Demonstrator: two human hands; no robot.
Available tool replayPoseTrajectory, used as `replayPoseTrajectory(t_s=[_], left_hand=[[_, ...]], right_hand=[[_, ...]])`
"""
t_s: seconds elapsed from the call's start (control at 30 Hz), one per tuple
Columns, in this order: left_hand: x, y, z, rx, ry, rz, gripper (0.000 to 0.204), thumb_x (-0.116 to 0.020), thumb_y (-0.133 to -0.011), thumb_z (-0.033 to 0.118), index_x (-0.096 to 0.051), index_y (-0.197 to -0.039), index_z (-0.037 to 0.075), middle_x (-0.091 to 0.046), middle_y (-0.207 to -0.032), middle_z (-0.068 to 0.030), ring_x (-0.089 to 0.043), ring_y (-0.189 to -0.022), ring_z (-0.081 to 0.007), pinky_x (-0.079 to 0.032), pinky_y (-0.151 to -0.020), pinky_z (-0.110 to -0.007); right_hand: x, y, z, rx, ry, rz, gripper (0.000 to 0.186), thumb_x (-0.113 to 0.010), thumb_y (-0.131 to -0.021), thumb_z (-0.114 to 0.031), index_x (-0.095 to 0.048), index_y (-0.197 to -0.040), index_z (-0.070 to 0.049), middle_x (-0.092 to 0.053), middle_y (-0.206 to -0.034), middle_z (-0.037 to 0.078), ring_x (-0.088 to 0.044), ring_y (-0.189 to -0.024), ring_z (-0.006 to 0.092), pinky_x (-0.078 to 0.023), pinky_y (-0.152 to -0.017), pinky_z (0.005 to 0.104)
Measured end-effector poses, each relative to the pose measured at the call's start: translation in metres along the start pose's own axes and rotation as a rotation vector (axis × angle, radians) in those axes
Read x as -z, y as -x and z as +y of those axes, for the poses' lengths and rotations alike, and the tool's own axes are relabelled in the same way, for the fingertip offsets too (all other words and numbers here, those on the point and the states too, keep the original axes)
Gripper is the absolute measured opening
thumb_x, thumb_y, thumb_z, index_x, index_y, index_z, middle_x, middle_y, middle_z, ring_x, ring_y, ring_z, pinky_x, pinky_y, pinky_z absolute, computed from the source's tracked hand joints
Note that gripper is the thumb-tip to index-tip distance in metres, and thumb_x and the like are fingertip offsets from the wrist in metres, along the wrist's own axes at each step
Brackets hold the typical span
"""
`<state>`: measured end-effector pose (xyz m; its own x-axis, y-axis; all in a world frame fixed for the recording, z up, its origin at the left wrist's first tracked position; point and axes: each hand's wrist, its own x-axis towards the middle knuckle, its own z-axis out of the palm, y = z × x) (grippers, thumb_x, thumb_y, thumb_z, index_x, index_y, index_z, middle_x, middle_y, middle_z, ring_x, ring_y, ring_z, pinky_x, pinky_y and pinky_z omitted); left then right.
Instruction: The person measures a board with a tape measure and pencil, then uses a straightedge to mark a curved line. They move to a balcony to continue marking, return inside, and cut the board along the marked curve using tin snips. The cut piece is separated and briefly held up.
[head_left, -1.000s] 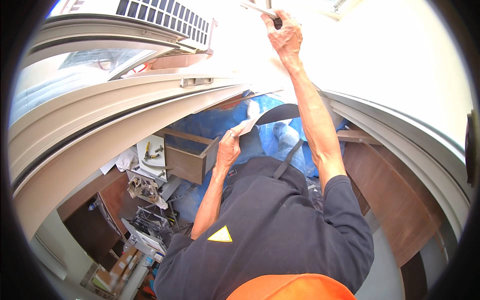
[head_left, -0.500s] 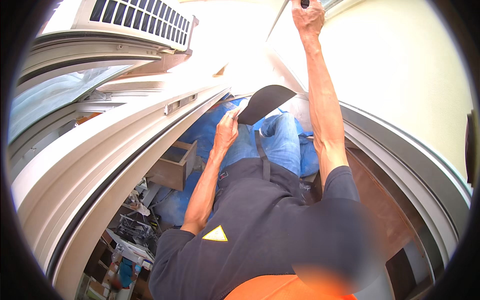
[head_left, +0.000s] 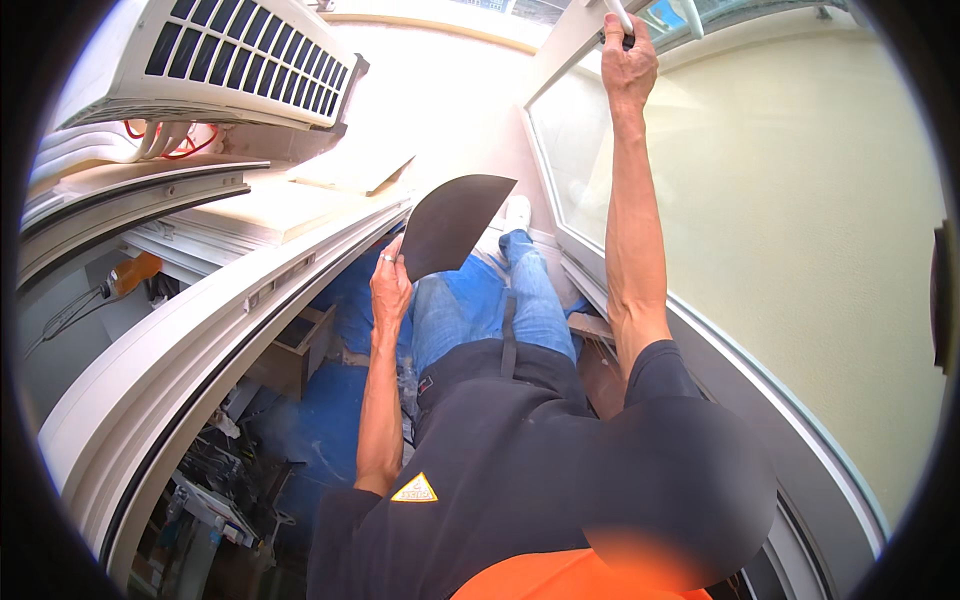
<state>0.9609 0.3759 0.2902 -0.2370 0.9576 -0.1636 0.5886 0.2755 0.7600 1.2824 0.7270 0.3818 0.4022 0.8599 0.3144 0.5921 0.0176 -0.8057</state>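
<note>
My left hand [head_left: 391, 288] is closed on the edge of a thin, dark, flexible sheet [head_left: 455, 225]. The sheet bows upward in front of my thighs, its far corner free in the air. With the arm stretched up and forward, my right hand [head_left: 629, 72] grips the white handle [head_left: 619, 14] on the frame of a glazed window sash [head_left: 575, 150]. Something small and dark shows at the right palm, mostly hidden by the fingers.
A white window frame rail [head_left: 215, 310] runs along my left. Beyond it are an outdoor air-conditioner unit [head_left: 235, 70] with pipes and an orange-handled power tool [head_left: 135, 272]. A wooden box [head_left: 290, 350] and blue sheeting [head_left: 325, 420] lie below, beside cluttered tools.
My left hand and the dark sheet have moved left and slightly lower in view. More of the sash and its white handle shows by my right hand, and the head view has shifted.
</note>
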Motion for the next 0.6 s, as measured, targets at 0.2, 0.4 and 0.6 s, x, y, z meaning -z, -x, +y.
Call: replayPoseTrajectory(t_s=[0.2,0.4,0.6], left_hand=[[-0.029,0.002,0.029,0.041,0.026,0.071,0.038,-0.049,-0.101,-0.002,-0.060,-0.137,0.001,-0.066,-0.132,-0.0215,-0.063,-0.123,-0.0382,-0.052,-0.101,-0.043],[-0.045,0.003,0.032,0.097,0.048,0.076,0.037,-0.047,-0.101,-0.001,-0.060,-0.136,-0.002,-0.065,-0.132,-0.0225,-0.063,-0.122,-0.0387,-0.051,-0.101,-0.043],[-0.060,-0.021,0.023,0.102,0.016,0.023,0.037,-0.048,-0.101,0.000,-0.059,-0.136,-0.001,-0.065,-0.130,-0.0249,-0.063,-0.120,-0.0418,-0.051,-0.100,-0.045]], right_hand=[[0.028,-0.046,0.018,-0.078,0.055,-0.030,0.049,-0.056,-0.098,-0.050,-0.071,-0.118,-0.007,-0.073,-0.097,0.021,-0.069,-0.095,0.0391,-0.052,-0.085,0.0477],[0.057,-0.081,0.033,-0.132,0.097,0.017,0.044,-0.056,-0.100,-0.046,-0.070,-0.118,-0.009,-0.072,-0.091,0.016,-0.069,-0.089,0.0360,-0.052,-0.081,0.0460],[0.078,-0.110,0.058,-0.123,0.159,0.115,0.043,-0.054,-0.101,-0.048,-0.069,-0.117,-0.010,-0.072,-0.088,0.014,-0.069,-0.087,0.0354,-0.051,-0.079,0.0471]])
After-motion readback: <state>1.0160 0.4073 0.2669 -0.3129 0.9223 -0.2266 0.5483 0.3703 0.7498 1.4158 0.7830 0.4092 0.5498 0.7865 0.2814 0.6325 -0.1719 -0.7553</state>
